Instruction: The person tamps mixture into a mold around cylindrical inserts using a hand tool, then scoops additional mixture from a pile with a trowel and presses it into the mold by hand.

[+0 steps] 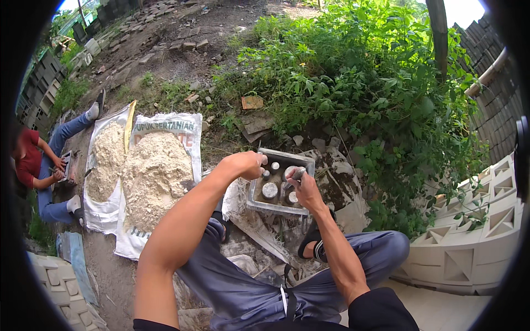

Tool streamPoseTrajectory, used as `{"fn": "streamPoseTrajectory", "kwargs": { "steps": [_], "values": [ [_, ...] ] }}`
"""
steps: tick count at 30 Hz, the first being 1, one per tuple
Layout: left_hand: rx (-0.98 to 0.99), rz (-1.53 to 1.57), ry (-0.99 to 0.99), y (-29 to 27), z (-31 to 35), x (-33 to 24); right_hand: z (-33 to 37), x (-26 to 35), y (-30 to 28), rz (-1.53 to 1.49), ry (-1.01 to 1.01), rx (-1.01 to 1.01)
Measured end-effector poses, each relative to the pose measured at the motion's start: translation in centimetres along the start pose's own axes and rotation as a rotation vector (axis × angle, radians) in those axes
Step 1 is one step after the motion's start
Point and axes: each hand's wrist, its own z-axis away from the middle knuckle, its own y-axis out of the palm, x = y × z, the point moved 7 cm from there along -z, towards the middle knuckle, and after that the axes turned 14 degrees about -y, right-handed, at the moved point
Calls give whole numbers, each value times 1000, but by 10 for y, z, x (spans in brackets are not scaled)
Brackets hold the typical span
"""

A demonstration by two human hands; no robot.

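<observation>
In front of my crossed legs stands a square grey mould (279,210), box-shaped with raised walls. Inside it rise several round, pale-topped pegs (270,190) of different widths, dusted with powder. My left hand (249,164) is at the mould's upper left corner, its fingers curled together; whatever they may hold is hidden. Over the right half of the mould, my right hand (307,190) is closed on a small, dusty grey piece (298,173) whose kind I cannot make out. That piece is just above one of the pegs.
Left of the mould, pale powder (154,179) is heaped on white sacks (190,132). A person in a red shirt (26,160) sits at the far left, hands on a similar frame. Green plants (359,88) grow beyond; patterned pale blocks (469,243) are stacked at right.
</observation>
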Motion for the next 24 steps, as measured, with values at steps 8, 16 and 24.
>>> {"fn": "streamPoseTrajectory", "kwargs": {
  "steps": [8,16,24],
  "values": [
    [-2,-53,-4,-8,11,-4,16,12,-13,162,25,-192],
    [26,-13,-41,-4,17,10,-9,60,-17,79,44,-39],
    [-8,26,8,-2,10,0,43,-32,4,30,44,-231]
  ]
}}
